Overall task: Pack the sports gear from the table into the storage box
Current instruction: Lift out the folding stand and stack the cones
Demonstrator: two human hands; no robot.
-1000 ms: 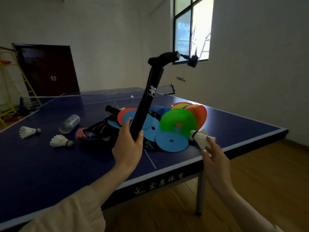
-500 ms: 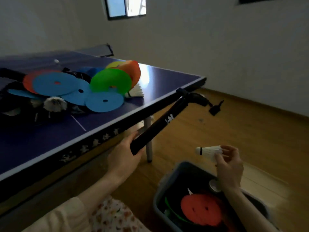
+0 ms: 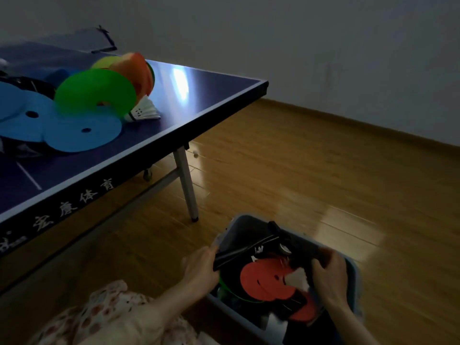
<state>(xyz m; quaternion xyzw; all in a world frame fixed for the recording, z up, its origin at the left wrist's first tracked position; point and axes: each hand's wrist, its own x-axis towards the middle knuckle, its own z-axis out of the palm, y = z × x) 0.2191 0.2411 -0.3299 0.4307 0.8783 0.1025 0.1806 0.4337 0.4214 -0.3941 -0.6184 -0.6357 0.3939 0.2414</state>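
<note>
Black pump (image 3: 245, 250) gripped by left hand (image 3: 200, 267) over box (image 3: 354, 277).

The storage box (image 3: 353, 275) is being kept on the floor (image 3: 311, 170), right of and below the table (image 3: 199, 100); a pump (image 3: 246, 250) is being held across the box's opening by the left hand (image 3: 199, 270) at its near end, the right hand (image 3: 328, 275) being placed over the box's right side; flat discs (image 3: 263, 280) are lying inside, beneath the pump; on the table, a pile of discs (image 3: 82, 130) is lying left (a shuttlecock (image 3: 144, 112) just beside it, to the right).
</note>
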